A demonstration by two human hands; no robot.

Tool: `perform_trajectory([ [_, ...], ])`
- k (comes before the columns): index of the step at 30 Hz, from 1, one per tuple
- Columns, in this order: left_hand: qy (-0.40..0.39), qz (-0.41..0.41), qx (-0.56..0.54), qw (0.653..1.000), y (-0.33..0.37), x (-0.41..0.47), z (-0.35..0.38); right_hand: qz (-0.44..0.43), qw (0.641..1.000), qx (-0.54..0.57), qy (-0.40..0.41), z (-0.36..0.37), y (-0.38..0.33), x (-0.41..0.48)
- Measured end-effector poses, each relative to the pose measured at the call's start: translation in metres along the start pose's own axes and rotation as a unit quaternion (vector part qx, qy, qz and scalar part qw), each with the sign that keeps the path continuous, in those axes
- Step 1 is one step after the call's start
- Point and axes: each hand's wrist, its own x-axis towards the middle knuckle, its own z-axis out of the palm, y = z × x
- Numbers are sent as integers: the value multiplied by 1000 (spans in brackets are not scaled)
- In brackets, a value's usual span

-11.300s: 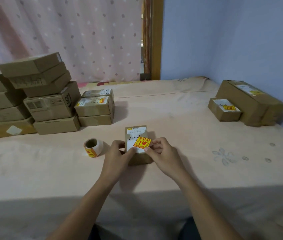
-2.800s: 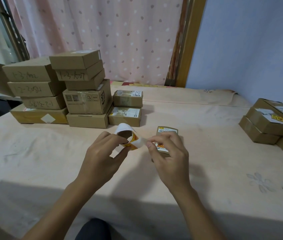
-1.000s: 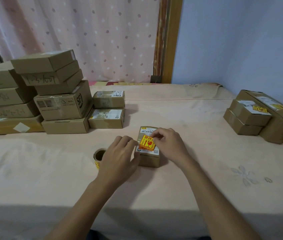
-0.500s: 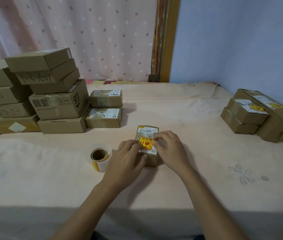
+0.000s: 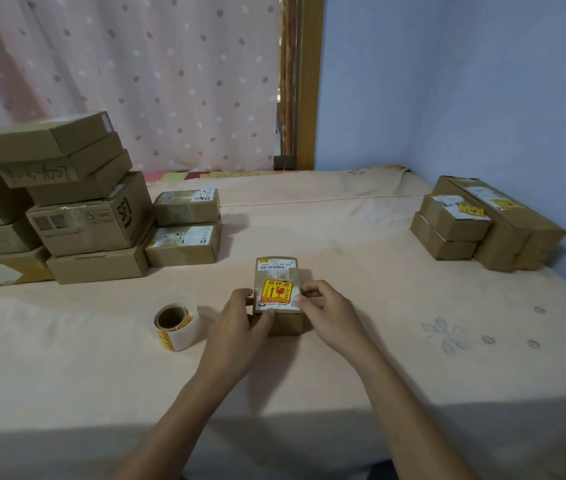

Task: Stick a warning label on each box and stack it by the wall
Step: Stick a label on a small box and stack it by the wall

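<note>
A small brown cardboard box lies in the middle of the bed, with a yellow and red warning label stuck on its top. My left hand grips the box's near left corner. My right hand holds its right side, fingers on the top edge beside the label. A roll of warning labels lies on the sheet to the left of my left hand. By the blue wall at the right stand labelled boxes, two small ones stacked against a long one.
A pile of unlabelled cardboard boxes stands at the back left, with two small boxes in front of it. A pink dotted curtain and a wooden frame are behind. The pink sheet covers the bed.
Half a second ago my fingers pressed on the label; now both hands have slid to the box's sides and grip it. The label roll lies where it was.
</note>
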Motion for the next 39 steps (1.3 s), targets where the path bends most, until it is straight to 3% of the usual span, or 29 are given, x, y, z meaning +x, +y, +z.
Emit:
perform_trajectory([
  [8, -51, -27, -160, 985, 37, 2, 47, 7, 1000, -7, 28, -60, 20, -17],
  [13, -105, -31, -227, 968, 66, 12, 92, 46, 994, 60, 78, -107, 43, -25],
  [20, -156, -65, -310, 936, 106, 45, 150, 39, 986, -36, 161, -159, 65, -19],
  [27, -158, -90, -330, 926, 139, 90, 209, 48, 984, 20, 168, -191, 76, 8],
  [39, -157, -84, -315, 932, 164, 149, 263, 68, 989, -18, 131, -223, 101, 55],
])
